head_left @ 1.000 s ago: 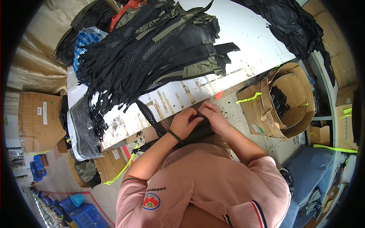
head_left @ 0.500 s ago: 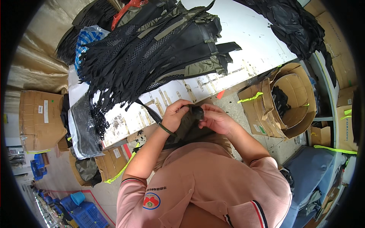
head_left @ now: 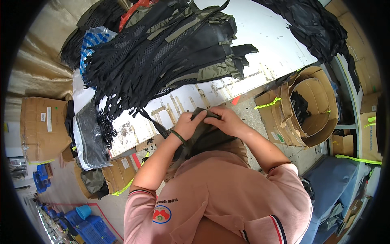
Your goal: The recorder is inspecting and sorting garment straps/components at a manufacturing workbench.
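Note:
A dark olive-black fabric piece (head_left: 199, 132) hangs over my lap, its upper edge gathered between both hands. My left hand (head_left: 189, 124) pinches that edge, thumb on top, with a dark band round the wrist. Close beside it, my right hand (head_left: 227, 120) is closed on the same edge, fingers bent over the cloth. A black strap (head_left: 156, 122) runs from the table edge toward my left wrist. The lower part of the fabric is partly hidden by my forearms and in shadow.
On the white table (head_left: 276, 53) lies a pile of black mesh and olive strapped pieces (head_left: 162, 57). Black fabric (head_left: 313, 24) is heaped at the far right. An open cardboard box (head_left: 280, 118) stands right; another carton (head_left: 44, 126) stands left. Black buckles (head_left: 106, 130) hang at the table's left edge.
My hands have shifted their grip along the fabric's edge; the right hand has turned over and come closer to the left. The dark rolled end seen earlier between them is now covered.

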`<action>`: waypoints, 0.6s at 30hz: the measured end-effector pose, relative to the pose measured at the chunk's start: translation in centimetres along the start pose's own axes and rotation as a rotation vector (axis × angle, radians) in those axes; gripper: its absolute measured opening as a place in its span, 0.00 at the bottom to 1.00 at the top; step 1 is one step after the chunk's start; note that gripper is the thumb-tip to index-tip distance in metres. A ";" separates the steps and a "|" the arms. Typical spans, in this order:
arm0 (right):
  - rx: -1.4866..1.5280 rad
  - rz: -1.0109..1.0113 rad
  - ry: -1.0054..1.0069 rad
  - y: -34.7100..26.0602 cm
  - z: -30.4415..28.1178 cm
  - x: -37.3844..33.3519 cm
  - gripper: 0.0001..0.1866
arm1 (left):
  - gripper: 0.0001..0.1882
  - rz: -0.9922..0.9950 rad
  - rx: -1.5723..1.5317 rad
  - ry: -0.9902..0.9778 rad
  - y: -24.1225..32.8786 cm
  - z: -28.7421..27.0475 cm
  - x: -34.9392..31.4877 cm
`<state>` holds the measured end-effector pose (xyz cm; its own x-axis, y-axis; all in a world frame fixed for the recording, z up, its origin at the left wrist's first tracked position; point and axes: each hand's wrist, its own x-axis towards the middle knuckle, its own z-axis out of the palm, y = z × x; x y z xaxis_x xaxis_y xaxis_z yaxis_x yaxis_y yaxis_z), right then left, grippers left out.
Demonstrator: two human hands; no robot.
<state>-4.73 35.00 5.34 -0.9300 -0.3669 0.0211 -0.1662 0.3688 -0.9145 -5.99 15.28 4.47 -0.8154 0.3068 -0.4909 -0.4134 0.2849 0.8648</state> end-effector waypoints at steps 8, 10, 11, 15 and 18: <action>0.604 0.361 0.140 3.1 -6.6 -2.4 0.03 | 0.20 0.413 0.427 -0.363 -4.1 -3.8 -5.1; 0.406 0.457 0.059 7.0 -8.0 -5.0 0.04 | 0.20 0.318 0.650 -0.365 -6.2 -6.0 -7.2; 0.206 0.553 -0.029 8.6 -7.9 -6.0 0.06 | 0.20 0.218 0.658 -0.392 -7.7 -7.0 -8.0; -0.453 0.532 -0.369 10.6 -6.2 -7.7 0.09 | 0.22 -0.051 0.817 -0.333 -14.0 -9.6 -11.3; -0.387 0.346 0.059 9.1 -6.4 -2.7 0.13 | 0.26 -0.053 1.102 -0.243 -14.4 -9.6 -11.9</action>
<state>-5.84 44.85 -0.47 -0.9671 -0.1231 -0.2227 0.0553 0.7527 -0.6560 5.77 -1.16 -1.14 -0.6570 0.4047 -0.6361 0.2360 0.9117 0.3363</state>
